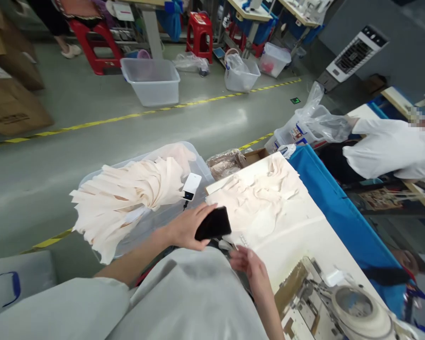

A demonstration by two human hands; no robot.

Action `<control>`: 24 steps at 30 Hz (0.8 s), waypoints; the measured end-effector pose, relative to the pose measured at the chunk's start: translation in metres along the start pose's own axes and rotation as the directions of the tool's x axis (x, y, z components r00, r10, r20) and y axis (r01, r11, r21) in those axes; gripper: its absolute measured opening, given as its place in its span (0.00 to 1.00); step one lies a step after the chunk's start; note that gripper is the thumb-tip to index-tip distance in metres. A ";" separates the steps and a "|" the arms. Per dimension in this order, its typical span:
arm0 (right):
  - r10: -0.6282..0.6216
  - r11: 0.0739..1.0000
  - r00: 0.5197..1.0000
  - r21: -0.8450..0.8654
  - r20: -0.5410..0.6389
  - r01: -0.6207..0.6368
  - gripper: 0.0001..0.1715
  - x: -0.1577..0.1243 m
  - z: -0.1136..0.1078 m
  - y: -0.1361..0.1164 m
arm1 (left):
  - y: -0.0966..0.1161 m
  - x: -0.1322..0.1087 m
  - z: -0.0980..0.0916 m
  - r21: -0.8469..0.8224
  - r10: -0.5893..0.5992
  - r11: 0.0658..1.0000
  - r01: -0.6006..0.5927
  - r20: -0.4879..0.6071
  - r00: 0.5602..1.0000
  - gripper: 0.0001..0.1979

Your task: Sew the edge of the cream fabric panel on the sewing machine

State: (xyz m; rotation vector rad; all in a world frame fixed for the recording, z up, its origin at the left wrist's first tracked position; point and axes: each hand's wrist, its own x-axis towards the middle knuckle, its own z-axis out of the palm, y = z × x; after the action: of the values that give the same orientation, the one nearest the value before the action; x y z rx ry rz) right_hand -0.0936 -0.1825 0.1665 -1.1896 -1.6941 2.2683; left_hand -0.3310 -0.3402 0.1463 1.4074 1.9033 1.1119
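My left hand is wrapped round a black phone, its dark screen facing up, above my lap. Beside it, to the right, my right hand hovers near the table edge with its fingers slightly curled and blurred; a thin pale strip shows by its fingertips, and whether it is held is unclear. A white device with a short black cable lies at the rim of a clear plastic bin. Cream fabric pieces are heaped over that bin. More cream fabric lies crumpled on the white table.
A sewing machine stands on the table at the lower right. Blue cloth hangs along the table's far side. A person in white handles plastic bags at the right. Bins and red stools stand across the aisle.
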 end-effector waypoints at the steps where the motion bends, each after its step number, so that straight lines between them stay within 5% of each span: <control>1: 0.007 1.000 0.998 0.001 0.059 -0.007 0.35 0.003 0.003 -0.010 | 0.007 0.006 0.002 0.111 0.135 0.983 -0.147 0.111 0.985 0.49; 3: 0.004 0.999 0.980 -0.044 0.201 0.005 0.34 0.012 0.013 -0.031 | 0.018 0.018 0.004 0.186 0.333 0.906 -0.381 0.242 0.911 0.49; 6: -0.079 0.983 0.965 -0.142 0.250 0.118 0.25 0.022 0.024 -0.053 | 0.024 0.035 -0.003 0.217 0.495 0.806 -0.550 0.263 0.828 0.47; 12: -0.285 0.935 0.955 -0.197 0.080 0.295 0.21 0.009 0.035 -0.048 | 0.013 0.039 -0.027 0.388 0.586 0.735 -0.556 0.048 0.809 0.38; 24: -0.363 0.841 0.931 -0.421 0.029 0.341 0.20 -0.014 0.046 -0.044 | -0.001 0.043 -0.029 0.420 0.630 0.682 -0.599 0.078 0.773 0.30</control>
State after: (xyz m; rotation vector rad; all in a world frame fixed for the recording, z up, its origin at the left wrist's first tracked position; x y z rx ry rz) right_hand -0.1279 -0.2080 0.2154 -0.8772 -2.2381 1.6938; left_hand -0.3688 -0.3083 0.1630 2.4229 1.8272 1.0635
